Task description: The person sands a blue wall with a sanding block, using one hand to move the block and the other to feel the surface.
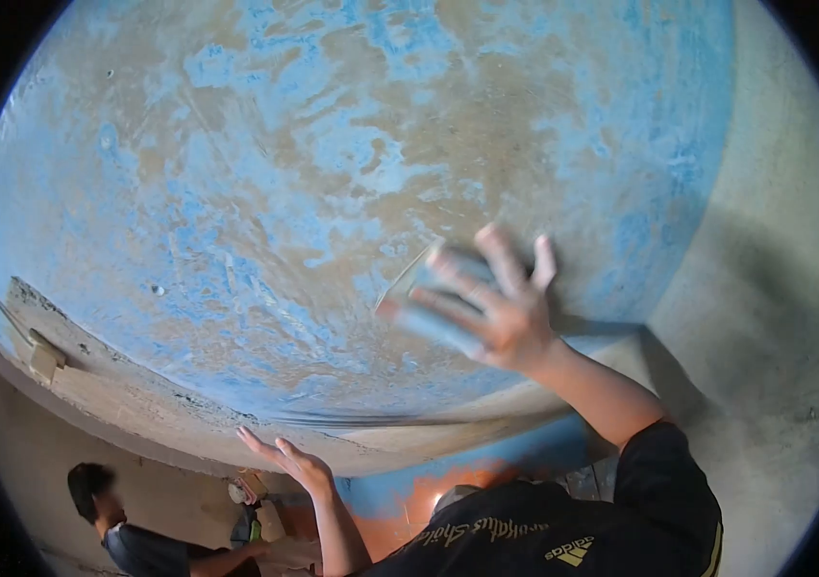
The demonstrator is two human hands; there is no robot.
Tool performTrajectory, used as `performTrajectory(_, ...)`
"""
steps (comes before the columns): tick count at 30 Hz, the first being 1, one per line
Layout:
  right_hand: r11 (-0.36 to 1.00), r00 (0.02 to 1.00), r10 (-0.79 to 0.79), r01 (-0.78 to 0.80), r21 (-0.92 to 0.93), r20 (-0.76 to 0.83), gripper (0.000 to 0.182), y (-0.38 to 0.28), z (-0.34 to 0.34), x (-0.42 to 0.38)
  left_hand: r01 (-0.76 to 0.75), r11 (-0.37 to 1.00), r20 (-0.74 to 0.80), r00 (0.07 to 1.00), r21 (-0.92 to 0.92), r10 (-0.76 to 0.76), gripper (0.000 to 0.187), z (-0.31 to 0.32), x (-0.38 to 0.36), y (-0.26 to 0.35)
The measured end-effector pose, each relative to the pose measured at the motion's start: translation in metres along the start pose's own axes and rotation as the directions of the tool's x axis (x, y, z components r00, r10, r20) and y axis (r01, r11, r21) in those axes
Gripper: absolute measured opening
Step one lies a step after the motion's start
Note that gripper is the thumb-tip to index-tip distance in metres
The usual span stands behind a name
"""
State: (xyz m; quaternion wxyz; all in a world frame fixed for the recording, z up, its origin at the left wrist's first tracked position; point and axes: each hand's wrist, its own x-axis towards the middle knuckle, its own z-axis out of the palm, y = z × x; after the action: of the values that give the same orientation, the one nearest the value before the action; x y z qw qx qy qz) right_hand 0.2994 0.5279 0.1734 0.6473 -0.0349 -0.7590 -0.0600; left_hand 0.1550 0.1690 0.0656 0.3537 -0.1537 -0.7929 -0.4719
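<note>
Against the blotchy blue and brown-grey wall (333,183), my right hand (515,322) has its fingers spread over a thin flat greyish piece (443,330). Motion blurs both; the piece has a pale straight edge toward the left, and I cannot tell its exact kind. Lower down, my left hand (302,466) is raised with its fingers stretched out and nothing in it. It is near the bottom border of the blue surface. The forearms come up from the dark shirt (544,529) at the bottom.
Another person (145,539) in dark clothes is at the lower left, arm reaching right. A cable runs down to a small pale box (45,356) on the left. Plain grey wall (765,317) meets the blue surface at the right. An orange and blue surface (448,481) shows below.
</note>
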Motion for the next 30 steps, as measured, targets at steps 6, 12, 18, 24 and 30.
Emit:
performTrajectory(6, 0.951, 0.951, 0.308, -0.307, 0.039, -0.036, 0.040, 0.011, -0.038, 0.043, 0.029, 0.999, 0.041, 0.999, 0.030, -0.031, 0.078, -0.004, -0.019, -0.005)
performTrajectory(12, 0.979, 0.974, -0.201, 0.197, 0.045, 0.109, 0.038, -0.007, 0.002, 0.014, 0.088, 0.996, 0.064, 0.994, -0.029, -0.086, 0.078, -0.004, -0.007, 0.003)
performTrajectory(18, 0.993, 0.998, 0.054, -0.051, 0.104, -0.031, 0.037, -0.024, 0.000, 0.037, 0.098, 0.994, 0.046, 0.994, -0.038, -0.096, 0.073, -0.006, 0.004, -0.028)
performTrajectory(24, 0.999, 0.999, 0.043, -0.042, 0.016, -0.019, 0.044, -0.029, 0.013, 0.026, 0.059, 0.998, 0.044, 0.997, -0.001, -0.059, 0.070, -0.019, 0.034, -0.058)
performTrajectory(30, 0.994, 0.994, -0.110, 0.110, -0.010, -0.008, 0.045, -0.095, 0.053, 0.007, 0.077, 0.994, 0.097, 0.993, -0.072, -0.070, 0.072, -0.028, 0.045, -0.087)
